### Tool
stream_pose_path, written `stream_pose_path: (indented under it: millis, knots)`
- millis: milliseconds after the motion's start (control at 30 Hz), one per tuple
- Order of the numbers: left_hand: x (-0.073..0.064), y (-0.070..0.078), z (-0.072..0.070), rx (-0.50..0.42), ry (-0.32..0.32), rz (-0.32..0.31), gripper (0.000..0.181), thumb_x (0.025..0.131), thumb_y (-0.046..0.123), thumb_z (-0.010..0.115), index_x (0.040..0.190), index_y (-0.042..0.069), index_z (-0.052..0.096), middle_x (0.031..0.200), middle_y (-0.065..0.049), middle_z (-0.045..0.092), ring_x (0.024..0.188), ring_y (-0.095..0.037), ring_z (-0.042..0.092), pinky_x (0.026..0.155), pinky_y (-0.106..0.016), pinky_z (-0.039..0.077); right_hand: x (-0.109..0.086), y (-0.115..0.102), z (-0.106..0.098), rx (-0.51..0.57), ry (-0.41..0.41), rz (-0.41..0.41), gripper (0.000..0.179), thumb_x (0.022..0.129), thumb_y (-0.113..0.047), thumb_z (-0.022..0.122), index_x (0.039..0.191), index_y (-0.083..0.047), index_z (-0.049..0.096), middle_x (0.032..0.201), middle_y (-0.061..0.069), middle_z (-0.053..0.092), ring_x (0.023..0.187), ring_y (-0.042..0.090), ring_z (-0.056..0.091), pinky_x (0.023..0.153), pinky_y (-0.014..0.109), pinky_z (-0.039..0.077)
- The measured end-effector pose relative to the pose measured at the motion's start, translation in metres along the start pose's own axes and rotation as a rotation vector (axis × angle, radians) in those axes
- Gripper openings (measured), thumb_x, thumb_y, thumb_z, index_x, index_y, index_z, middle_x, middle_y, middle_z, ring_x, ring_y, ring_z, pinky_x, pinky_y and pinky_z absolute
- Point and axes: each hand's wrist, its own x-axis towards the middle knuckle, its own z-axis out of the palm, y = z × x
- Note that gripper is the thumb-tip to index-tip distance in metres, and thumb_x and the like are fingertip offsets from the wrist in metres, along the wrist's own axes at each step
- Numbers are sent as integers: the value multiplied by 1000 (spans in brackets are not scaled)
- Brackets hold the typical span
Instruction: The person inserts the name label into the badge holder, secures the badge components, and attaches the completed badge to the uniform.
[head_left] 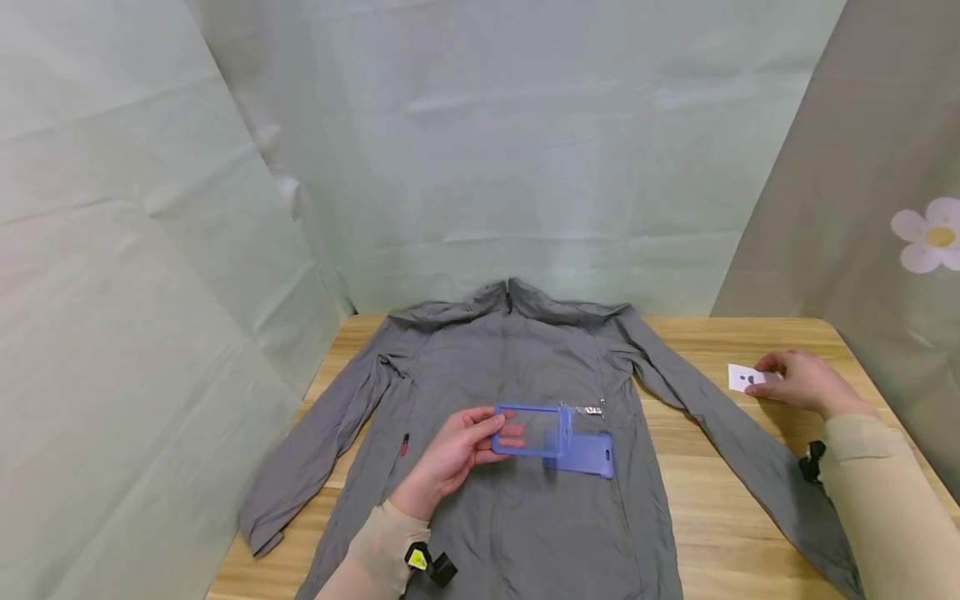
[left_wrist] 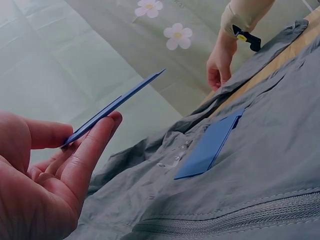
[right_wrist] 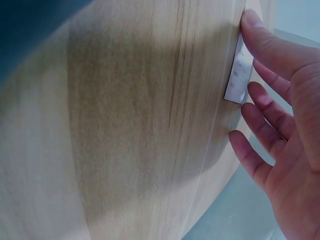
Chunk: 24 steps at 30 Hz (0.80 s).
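My left hand [head_left: 457,446] pinches a clear badge-holder cover with a blue frame [head_left: 566,429] by its left end, thumb on top and fingers beneath. It is raised over a grey jacket [head_left: 540,533] and partly overlaps a solid blue badge-holder back [head_left: 588,457] lying on the jacket's chest. A metal clip [head_left: 594,411] shows just above that back. Far to the right, my right hand [head_left: 810,382] pinches a small white card [head_left: 738,377] with dark marks close over the wooden table. In the right wrist view, printed lines show on the card [right_wrist: 237,75] under the thumb.
The jacket lies spread front up, sleeves out to both sides, covering much of the wooden table [head_left: 705,467]. Pale cloth walls [head_left: 525,167] stand at the back and sides. A flower print [head_left: 937,236] is on the right wall.
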Motion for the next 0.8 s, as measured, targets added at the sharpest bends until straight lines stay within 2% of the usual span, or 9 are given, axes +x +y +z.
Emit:
stream_pose_path:
  millis: [200,467,800]
  knots:
    - [1,1,0,6,3,2,46,112,10,57,147,-19,48,108,-10,80,93,-13,79,84,-29,64,0,0,0,-8,13,0,66,86,-47,90,115,7,68,108,27,63,92,39,56,78,55,48]
    - [1,1,0,12,6,4,46,112,9,56,147,-19,48,109,-11,80,93,-13,79,83,-29,64,0,-1,-1,-16,9,-1,62,86,-45,90,110,8,68,105,26,64,88,37,57,76,53,48]
    - [1,-2,0,17,9,9,45,112,10,57,147,-18,50,110,-12,80,94,-14,79,84,-30,64,0,-4,-3,-4,0,20,65,85,-42,91,112,11,66,105,28,66,87,37,59,75,54,49]
